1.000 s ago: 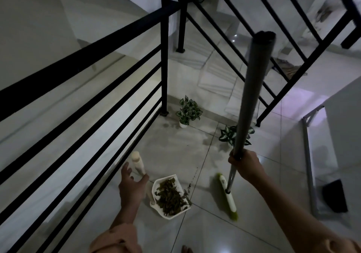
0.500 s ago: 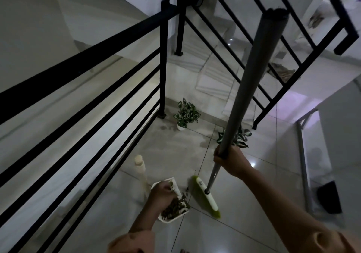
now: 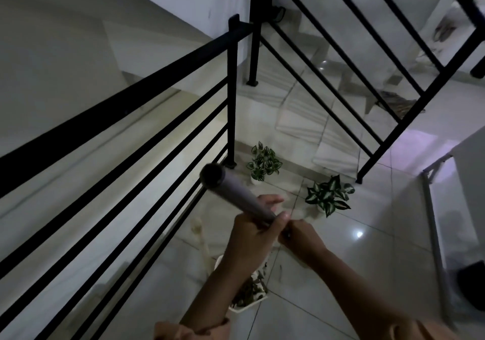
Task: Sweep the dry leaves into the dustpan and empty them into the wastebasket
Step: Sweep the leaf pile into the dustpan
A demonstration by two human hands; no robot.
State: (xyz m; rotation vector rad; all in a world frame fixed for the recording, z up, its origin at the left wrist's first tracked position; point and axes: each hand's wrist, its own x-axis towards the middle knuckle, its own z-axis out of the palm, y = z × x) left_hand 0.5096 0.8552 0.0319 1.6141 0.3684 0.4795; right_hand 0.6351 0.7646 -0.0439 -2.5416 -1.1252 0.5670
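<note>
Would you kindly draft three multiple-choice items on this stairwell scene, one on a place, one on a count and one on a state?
1. Where does the dustpan lie?
A. on the tiled floor below the hands
B. on a stair step
C. hung on the railing

2. How many potted plants stand on the floor?
A. one
B. two
C. four

3. What is in the dustpan?
A. nothing
B. water
C. dry leaves

Answers:
1 A, since it sits on the floor under the left hand.
2 B, since one plant stands by the railing post and another plant to its right.
3 C, since dry leaves fill it.
</note>
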